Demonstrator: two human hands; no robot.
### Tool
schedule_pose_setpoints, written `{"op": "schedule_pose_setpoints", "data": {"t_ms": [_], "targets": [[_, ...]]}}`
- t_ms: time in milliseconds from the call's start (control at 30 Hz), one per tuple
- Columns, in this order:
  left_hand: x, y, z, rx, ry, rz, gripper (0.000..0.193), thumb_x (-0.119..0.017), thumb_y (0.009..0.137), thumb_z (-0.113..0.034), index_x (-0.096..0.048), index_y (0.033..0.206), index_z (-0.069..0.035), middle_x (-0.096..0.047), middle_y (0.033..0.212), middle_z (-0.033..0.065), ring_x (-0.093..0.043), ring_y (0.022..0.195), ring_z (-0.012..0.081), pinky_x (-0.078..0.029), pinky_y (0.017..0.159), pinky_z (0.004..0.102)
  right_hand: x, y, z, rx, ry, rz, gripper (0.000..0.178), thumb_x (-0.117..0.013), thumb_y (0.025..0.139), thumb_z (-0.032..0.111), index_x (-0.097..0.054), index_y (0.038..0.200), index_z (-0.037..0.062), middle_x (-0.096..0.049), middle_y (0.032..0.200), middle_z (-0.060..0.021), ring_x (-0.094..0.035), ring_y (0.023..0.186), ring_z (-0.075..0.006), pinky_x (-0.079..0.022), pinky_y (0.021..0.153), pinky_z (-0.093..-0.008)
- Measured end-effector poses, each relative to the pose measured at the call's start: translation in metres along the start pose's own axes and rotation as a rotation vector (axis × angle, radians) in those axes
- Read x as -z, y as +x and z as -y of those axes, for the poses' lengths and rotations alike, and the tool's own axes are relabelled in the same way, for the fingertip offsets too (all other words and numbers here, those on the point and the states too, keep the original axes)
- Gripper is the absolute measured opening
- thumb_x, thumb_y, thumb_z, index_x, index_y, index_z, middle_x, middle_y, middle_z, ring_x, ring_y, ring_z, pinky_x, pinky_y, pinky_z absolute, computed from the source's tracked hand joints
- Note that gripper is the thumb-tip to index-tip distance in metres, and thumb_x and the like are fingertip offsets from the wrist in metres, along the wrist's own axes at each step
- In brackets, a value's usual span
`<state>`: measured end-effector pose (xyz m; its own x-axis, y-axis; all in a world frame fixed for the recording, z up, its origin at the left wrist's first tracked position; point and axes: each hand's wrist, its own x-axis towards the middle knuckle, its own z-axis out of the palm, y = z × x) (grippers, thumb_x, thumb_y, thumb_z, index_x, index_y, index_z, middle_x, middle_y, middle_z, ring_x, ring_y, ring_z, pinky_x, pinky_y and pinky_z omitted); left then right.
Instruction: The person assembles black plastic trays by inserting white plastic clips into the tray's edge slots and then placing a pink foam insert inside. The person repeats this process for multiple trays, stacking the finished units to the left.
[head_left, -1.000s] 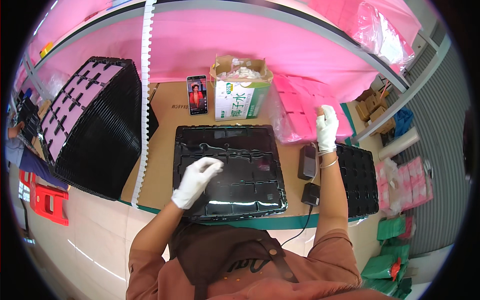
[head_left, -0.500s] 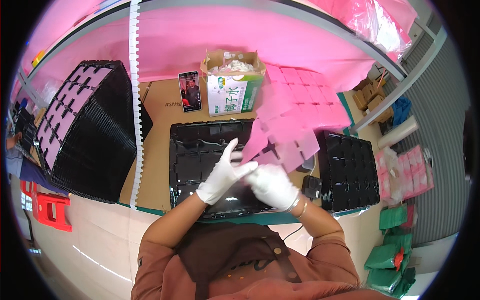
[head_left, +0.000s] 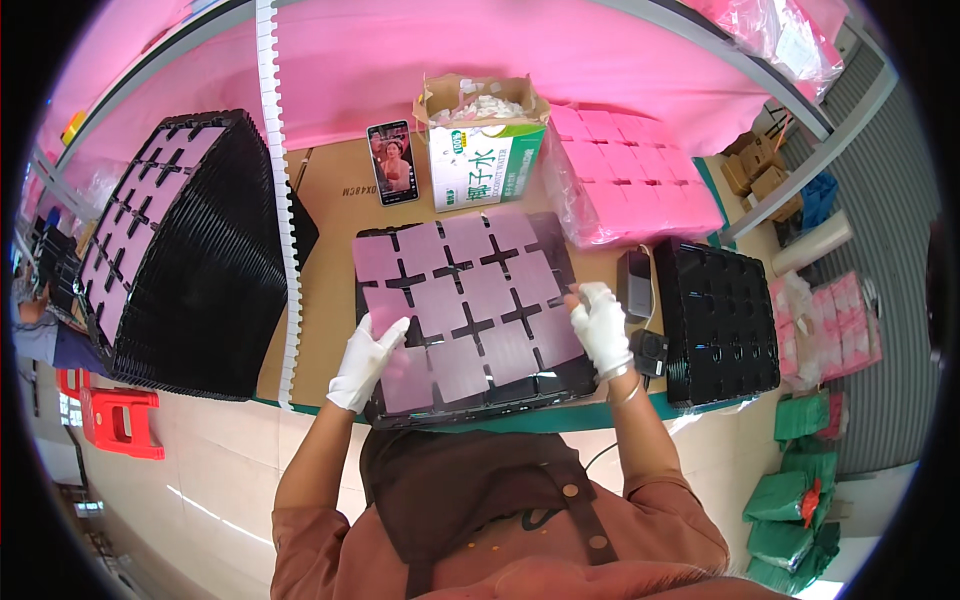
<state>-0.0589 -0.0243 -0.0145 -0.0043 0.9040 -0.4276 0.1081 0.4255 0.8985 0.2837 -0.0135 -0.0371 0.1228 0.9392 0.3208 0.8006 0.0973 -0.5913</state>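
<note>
A thin pink sheet (head_left: 462, 312) with cross-shaped cut-outs lies over a black plastic tray (head_left: 555, 380) in front of me. The tray's black surface shows through the cuts and along its near and right edges. My left hand (head_left: 368, 368), in a white glove, pinches the sheet's left edge, thumb on top. At the opposite edge, my gloved right hand (head_left: 603, 335) has its fingers curled in and grips the sheet's right side; a bare fingertip pokes out of that glove. The sheet sits slightly askew on the tray, its left side lifted a little.
A tall stack of black trays (head_left: 200, 270), topped with pink, stands left. Behind are a phone (head_left: 392, 162), a carton (head_left: 480, 165) of white pieces and a wrapped pink stack (head_left: 640, 190). More black trays (head_left: 718, 325) and small black devices (head_left: 651, 350) stand right.
The pink sheet, bunched and hanging between my hands before, is now spread across the tray. My hands have moved apart to its left and right edges.
</note>
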Motion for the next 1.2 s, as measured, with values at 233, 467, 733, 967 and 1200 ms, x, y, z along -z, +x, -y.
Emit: {"op": "schedule_pose_setpoints", "data": {"t_ms": [233,467,733,967,1200], "targets": [[0.007,0.012,0.032,-0.102,0.020,-0.018,0.038,-0.068,0.090,-0.014,-0.054,0.123,-0.003,-0.066,0.096,0.0056,-0.062,0.067,0.0099,-0.050,0.054,0.0265,-0.030,0.035,-0.009,-0.146,-0.336,0.185,0.035,-0.072,0.080,0.038,-0.071,0.089,0.0044,-0.064,0.094,-0.0185,-0.065,0.087,-0.0345,-0.051,0.080,-0.0428],[0.001,-0.006,0.031,-0.103,0.251,-0.151,0.084,-0.078,0.080,-0.036,-0.038,0.146,-0.002,-0.066,0.093,0.0078,-0.065,0.074,0.0191,-0.053,0.069,0.0330,-0.039,0.034,-0.011,-0.179,-0.229,0.226,0.037,-0.073,0.078,0.041,-0.067,0.085,0.0053,-0.064,0.096,-0.0176,-0.065,0.087,-0.0342,-0.051,0.080,-0.0430],[0.001,-0.008,0.045,-0.188,0.189,-0.092,0.074,-0.072,0.082,-0.016,-0.037,0.146,-0.002,-0.066,0.089,0.0074,-0.064,0.079,0.0163,-0.051,0.073,0.0309,-0.020,0.003,0.006,-0.342,0.136,0.125,0.029,-0.068,0.080,0.011,-0.058,0.105,0.0007,-0.069,0.078,-0.0133,-0.068,0.072,-0.0256,-0.053,0.068,-0.0366],[0.003,-0.010,0.048,-0.167,0.162,-0.114,0.069,-0.071,0.082,-0.013,-0.042,0.143,-0.002,-0.066,0.088,0.0060,-0.062,0.074,0.0129,-0.051,0.069,0.0297,-0.005,-0.019,-0.004,-0.420,0.090,0.240,0.039,-0.068,0.082,0.011,-0.056,0.118,-0.0006,-0.071,0.077,-0.0121,-0.069,0.070,-0.0260,-0.054,0.068,-0.0375],[0.004,-0.018,0.052,-0.214,0.271,-0.244,0.071,-0.073,0.080,-0.013,-0.041,0.143,-0.002,-0.062,0.082,0.0032,-0.059,0.067,0.0132,-0.051,0.067,0.0296,-0.016,-0.026,-0.001,-0.356,0.030,0.223,0.047,-0.067,0.082,0.011,-0.054,0.127,0.0029,-0.072,0.081,-0.0111,-0.070,0.080,-0.0307,-0.053,0.079,-0.0398]]}}
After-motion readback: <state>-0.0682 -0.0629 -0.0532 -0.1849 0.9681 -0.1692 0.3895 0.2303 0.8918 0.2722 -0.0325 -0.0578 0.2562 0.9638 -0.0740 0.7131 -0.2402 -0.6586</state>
